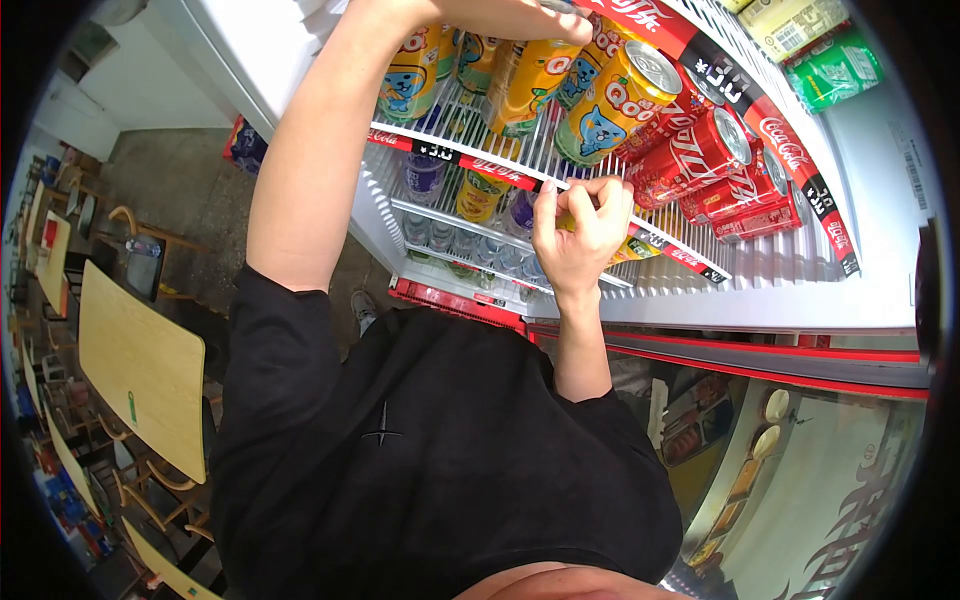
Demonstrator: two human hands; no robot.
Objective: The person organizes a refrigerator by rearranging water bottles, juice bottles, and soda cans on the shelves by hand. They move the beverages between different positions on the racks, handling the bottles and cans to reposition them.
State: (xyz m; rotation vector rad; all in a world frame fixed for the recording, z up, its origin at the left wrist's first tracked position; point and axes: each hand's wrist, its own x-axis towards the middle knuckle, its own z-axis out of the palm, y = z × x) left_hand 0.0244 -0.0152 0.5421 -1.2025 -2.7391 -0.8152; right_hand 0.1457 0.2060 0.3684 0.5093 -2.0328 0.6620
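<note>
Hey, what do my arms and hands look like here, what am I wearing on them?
You wear a black short-sleeved T-shirt; its left sleeve ends above the elbow. The left forearm and right forearm are bare. No glove, watch or ring shows on the left hand or right hand.

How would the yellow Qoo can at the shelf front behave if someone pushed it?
The Qoo can looks like rigid metal, so it should not flex. It is tall and narrow on a wire shelf, so it may tip, then roll. Its glossy skin could be slippery.
</note>
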